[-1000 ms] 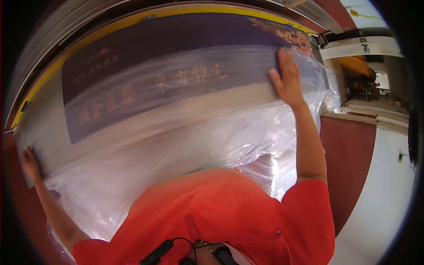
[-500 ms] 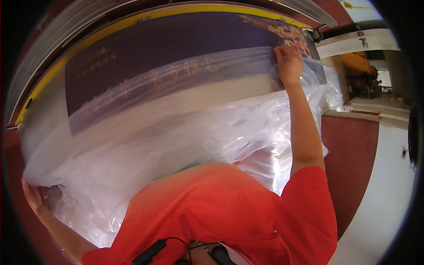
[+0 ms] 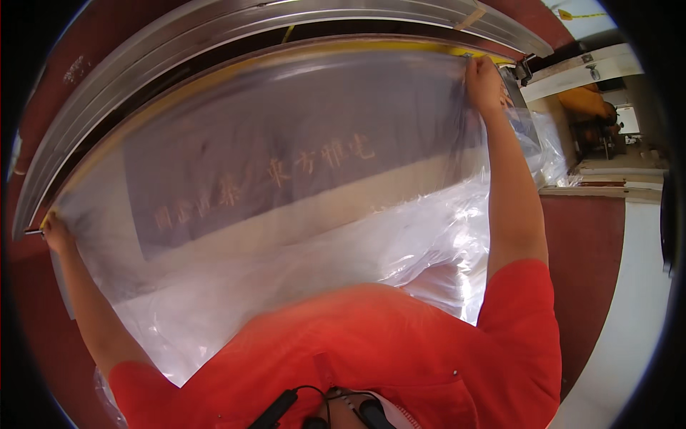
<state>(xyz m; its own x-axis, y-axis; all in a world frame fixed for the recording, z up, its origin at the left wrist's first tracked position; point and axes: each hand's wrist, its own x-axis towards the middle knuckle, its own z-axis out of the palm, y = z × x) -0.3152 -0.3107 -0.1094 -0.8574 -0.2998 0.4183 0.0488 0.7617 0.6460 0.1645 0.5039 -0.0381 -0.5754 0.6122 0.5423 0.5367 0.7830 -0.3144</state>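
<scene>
A wide sheet of clear plastic film [image 3: 307, 236] stretches between my two hands. It lies over a dark printed panel [image 3: 300, 107] with pale gold lettering, which shows hazily through it. At the far right corner of the panel, my right hand [image 3: 488, 87] is closed on the film's edge, beside a yellow strip [image 3: 371, 47]. My left hand [image 3: 57, 232] pinches the film at the far left end, close to a small metal rod. Nearer my body the film hangs in bright, crinkled folds.
A curved silver metal rail [image 3: 286, 16] runs behind the panel. A black clamp-like fitting [image 3: 525, 69] sits at the right end. To the right are a white ledge [image 3: 579, 71], a dark red surface [image 3: 582, 272] and an opening with an orange object [image 3: 582, 101].
Both hands have moved away from my body, drawing the film's edge over the panel up to the yellow strip. The left hand has risen most. The panel's upper part now lies under film.
</scene>
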